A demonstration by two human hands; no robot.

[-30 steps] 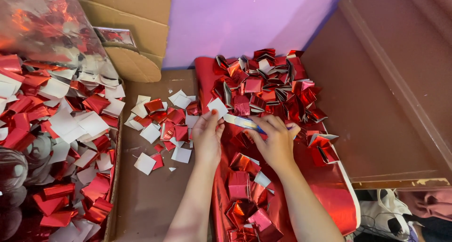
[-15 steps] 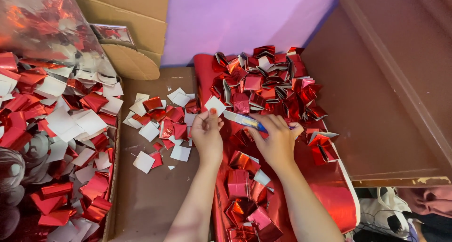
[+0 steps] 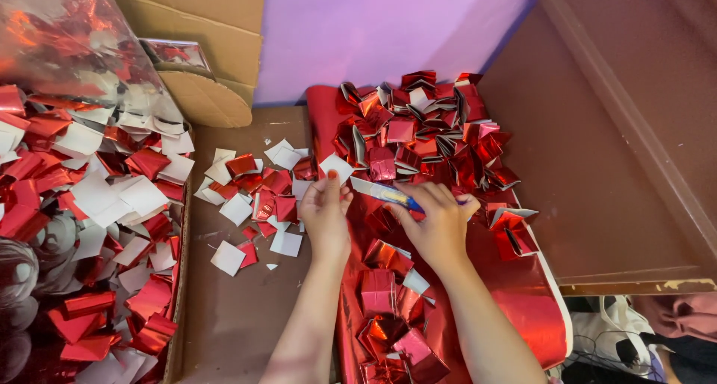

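Note:
My left hand (image 3: 326, 212) pinches a small white paper square (image 3: 336, 167) by its lower corner, just above the red foil sheet (image 3: 534, 317). My right hand (image 3: 438, 221) grips a blue-handled cutter (image 3: 388, 195), its light blade pointing left toward the square. Both hands rest over the foil sheet's upper left part. Folded red foil pieces (image 3: 418, 130) are heaped on the sheet beyond my hands, and more folded pieces (image 3: 388, 317) lie between my forearms.
Loose red and white squares (image 3: 254, 197) are scattered on the brown surface at left. A large pile of them (image 3: 82, 205) fills the far left beside a clear bag (image 3: 67, 40). Cardboard (image 3: 202, 33) leans against the purple wall. A brown ledge (image 3: 612, 167) runs on the right.
Both hands stay in nearly the same spot; the white square and cutter remain held, with only slight finger shifts.

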